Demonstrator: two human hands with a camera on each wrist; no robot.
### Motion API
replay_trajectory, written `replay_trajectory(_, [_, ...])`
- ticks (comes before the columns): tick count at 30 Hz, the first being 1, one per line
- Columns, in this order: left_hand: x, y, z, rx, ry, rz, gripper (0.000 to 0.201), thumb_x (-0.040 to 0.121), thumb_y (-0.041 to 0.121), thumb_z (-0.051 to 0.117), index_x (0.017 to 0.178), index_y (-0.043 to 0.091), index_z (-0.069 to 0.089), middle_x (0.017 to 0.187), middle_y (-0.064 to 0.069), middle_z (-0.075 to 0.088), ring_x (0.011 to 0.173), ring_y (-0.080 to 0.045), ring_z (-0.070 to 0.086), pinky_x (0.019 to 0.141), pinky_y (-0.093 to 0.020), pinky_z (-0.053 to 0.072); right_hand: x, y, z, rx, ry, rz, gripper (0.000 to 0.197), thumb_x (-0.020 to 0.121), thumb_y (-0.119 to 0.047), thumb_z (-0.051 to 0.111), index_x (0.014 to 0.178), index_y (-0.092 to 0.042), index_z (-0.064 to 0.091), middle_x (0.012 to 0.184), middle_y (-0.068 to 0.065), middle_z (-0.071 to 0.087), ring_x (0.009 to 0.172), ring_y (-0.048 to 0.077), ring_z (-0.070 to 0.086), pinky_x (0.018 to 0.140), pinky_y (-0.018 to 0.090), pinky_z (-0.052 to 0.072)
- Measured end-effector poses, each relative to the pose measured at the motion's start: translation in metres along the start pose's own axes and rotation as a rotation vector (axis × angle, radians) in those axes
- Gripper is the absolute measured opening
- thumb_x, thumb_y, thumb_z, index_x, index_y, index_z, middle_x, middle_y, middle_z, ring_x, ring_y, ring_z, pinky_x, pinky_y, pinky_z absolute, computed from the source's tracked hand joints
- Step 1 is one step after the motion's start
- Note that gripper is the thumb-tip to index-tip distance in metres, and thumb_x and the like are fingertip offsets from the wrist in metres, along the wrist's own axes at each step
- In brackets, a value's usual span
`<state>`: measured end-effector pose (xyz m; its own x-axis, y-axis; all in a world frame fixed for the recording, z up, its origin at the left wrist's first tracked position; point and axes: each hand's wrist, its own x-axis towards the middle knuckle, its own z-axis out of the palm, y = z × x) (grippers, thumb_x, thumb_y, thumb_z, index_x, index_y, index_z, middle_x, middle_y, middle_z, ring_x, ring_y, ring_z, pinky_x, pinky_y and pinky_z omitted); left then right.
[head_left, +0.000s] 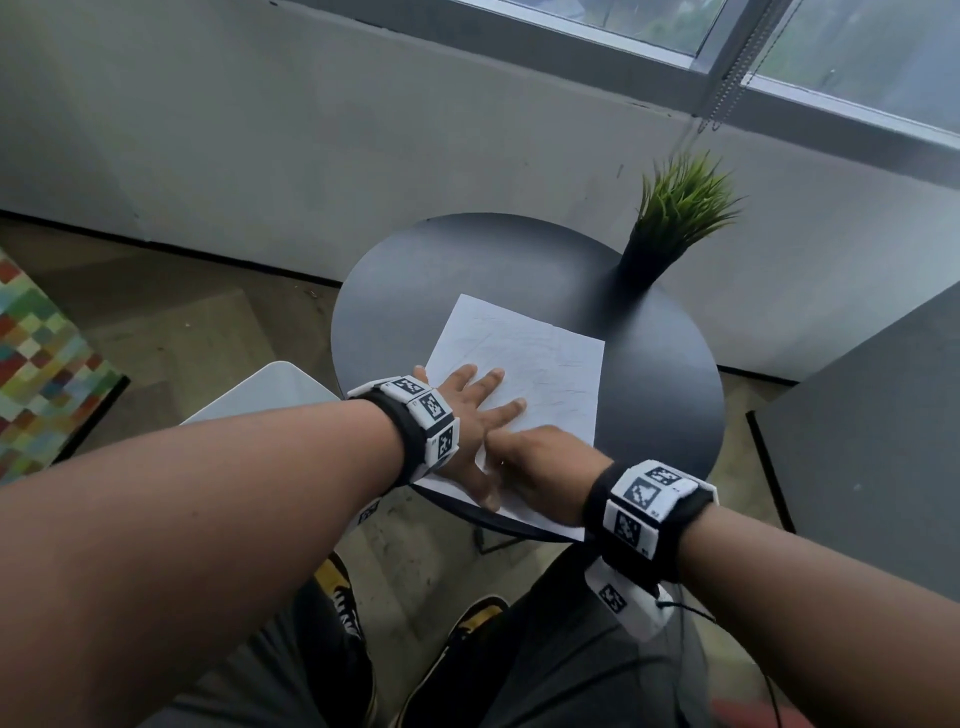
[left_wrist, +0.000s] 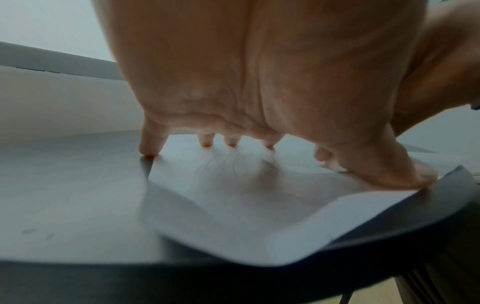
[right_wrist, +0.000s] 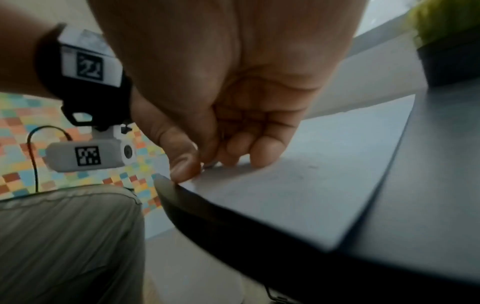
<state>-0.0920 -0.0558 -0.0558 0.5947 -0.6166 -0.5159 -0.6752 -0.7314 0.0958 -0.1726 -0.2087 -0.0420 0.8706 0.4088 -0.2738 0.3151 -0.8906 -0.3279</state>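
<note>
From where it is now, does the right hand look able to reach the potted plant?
Probably yes. The right hand rests on the paper; between it and the potted plant lie only paper and bare table.

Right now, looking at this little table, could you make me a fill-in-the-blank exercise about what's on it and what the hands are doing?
1. The left hand lies flat, fingers spread, on a white sheet of ____.
2. The sheet rests on a round table coloured ____.
3. The black pot at the table's far side holds a green ____.
Missing words: paper; black; plant.
</note>
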Motion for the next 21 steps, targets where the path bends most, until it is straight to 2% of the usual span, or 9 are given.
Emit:
replay_trajectory(2, [0.001,0.001,0.000,-0.004,-0.002,-0.006,0.129,0.064,0.087,0.067,0.156,0.050,-0.015,0.167,0.002,-0.028,0.154,-0.031,-0.021,0.111,-0.081,0.006,0.007,0.018,-0.011,-0.006,0.052,0.149,0.014,0.090,-0.027,0.053,0.103,-0.025,0.058,0.102,0.003,0.067,0.094,0.026,0.060,0.075,0.030,0.045])
replay_trajectory(4, [0.000,0.002,-0.001,0.011,-0.003,-0.016,0.128,0.064,0.088,0.066,0.155,0.051,-0.016,0.167,0.002,-0.028,0.154,-0.031,-0.020,0.110,-0.081,0.008,0.011,0.036,-0.015,-0.017,0.185,0.353,0.011,0.089,-0.032,0.051,0.099,-0.027,0.054,0.103,0.006,0.066,0.094,0.030,0.060,0.075,0.033,0.047])
replay_trajectory(6, [0.000,0.002,0.000,0.012,0.001,-0.017,0.129,0.063,0.089,0.066,0.155,0.052,-0.016,0.167,0.002,-0.028,0.154,-0.030,-0.020,0.109,-0.081,0.008,0.010,0.022,-0.010,-0.028,0.175,0.295,0.014,0.092,-0.030,0.049,0.103,-0.024,0.054,0.105,0.010,0.065,0.095,0.033,0.059,0.073,0.033,0.044])
replay_trajectory(9, [-0.001,0.001,-0.001,0.015,-0.003,-0.016,0.128,0.062,0.090,0.066,0.154,0.053,-0.016,0.166,0.003,-0.029,0.154,-0.030,-0.020,0.109,-0.081,0.009,0.001,-0.001,-0.001,0.053,0.002,0.049,0.015,0.090,-0.022,0.056,0.105,-0.019,0.059,0.100,0.006,0.067,0.093,0.029,0.060,0.071,0.029,0.040])
replay_trajectory(11, [-0.001,0.004,-0.002,0.012,0.000,-0.020,0.127,0.062,0.088,0.067,0.153,0.054,-0.015,0.167,0.003,-0.027,0.155,-0.030,-0.019,0.109,-0.080,0.010,0.005,0.023,-0.013,0.078,0.054,0.198,0.016,0.088,-0.023,0.057,0.104,-0.025,0.060,0.099,0.001,0.066,0.094,0.024,0.061,0.072,0.027,0.042])
replay_trajectory(14, [-0.004,0.009,-0.007,0.037,-0.026,-0.031,0.127,0.067,0.084,0.069,0.155,0.050,-0.016,0.167,0.000,-0.026,0.154,-0.033,-0.018,0.110,-0.077,0.014,0.007,0.049,-0.018,0.035,0.217,0.472,0.010,0.088,-0.031,0.054,0.096,-0.025,0.055,0.096,0.003,0.063,0.091,0.028,0.059,0.075,0.031,0.048])
replay_trajectory(18, [-0.006,0.010,-0.011,0.045,-0.027,-0.019,0.127,0.068,0.082,0.071,0.157,0.049,-0.014,0.168,-0.003,-0.025,0.154,-0.037,-0.017,0.112,-0.075,0.015,-0.006,0.006,0.003,0.054,0.052,0.117,0.013,0.091,-0.030,0.052,0.101,-0.023,0.055,0.091,0.002,0.064,0.086,0.027,0.059,0.073,0.032,0.048])
replay_trajectory(19, [-0.006,0.011,-0.012,0.053,-0.032,-0.019,0.127,0.068,0.082,0.070,0.157,0.049,-0.014,0.168,-0.004,-0.025,0.154,-0.038,-0.016,0.112,-0.074,0.016,-0.009,0.009,-0.001,0.067,-0.004,0.094,0.010,0.089,-0.028,0.055,0.098,-0.023,0.058,0.089,-0.001,0.064,0.085,0.024,0.059,0.073,0.031,0.048])
replay_trajectory(21, [-0.006,0.013,-0.014,0.063,-0.040,-0.025,0.126,0.069,0.081,0.070,0.156,0.050,-0.015,0.168,-0.004,-0.024,0.154,-0.037,-0.016,0.113,-0.072,0.018,-0.006,0.031,-0.017,0.044,0.013,0.219,0.010,0.087,-0.027,0.058,0.096,-0.023,0.061,0.090,-0.004,0.063,0.088,0.021,0.059,0.074,0.027,0.046])
